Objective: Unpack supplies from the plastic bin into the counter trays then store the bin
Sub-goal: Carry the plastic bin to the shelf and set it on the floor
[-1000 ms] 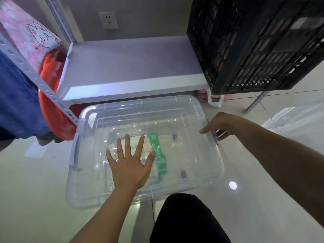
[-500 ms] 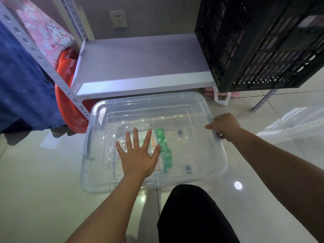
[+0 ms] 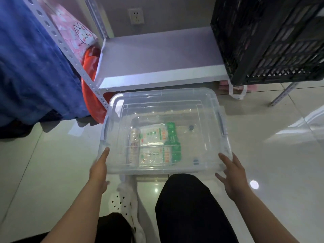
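Observation:
A clear plastic bin (image 3: 206, 102) with its lid on sits on the tiled floor in front of the low metal shelf (image 3: 157, 57). Through the lid I see green and white packets (image 3: 161, 142) lying on the bottom. My left hand (image 3: 100, 165) touches the bin's near left corner with straight fingers. My right hand (image 3: 231, 171) is at the near right corner, fingers spread and relaxed against the side. Neither hand is curled round anything.
A black slatted crate (image 3: 268, 37) stands on the shelf's right end. A red basin (image 3: 91, 88) and blue cloth (image 3: 31, 67) lie left of the shelf post. My black-trousered knee (image 3: 187, 204) and a white shoe (image 3: 124, 204) are just before the bin.
My left hand came off the lid's top and went to the near left corner. My right hand left the right side latch and dropped to the near right corner.

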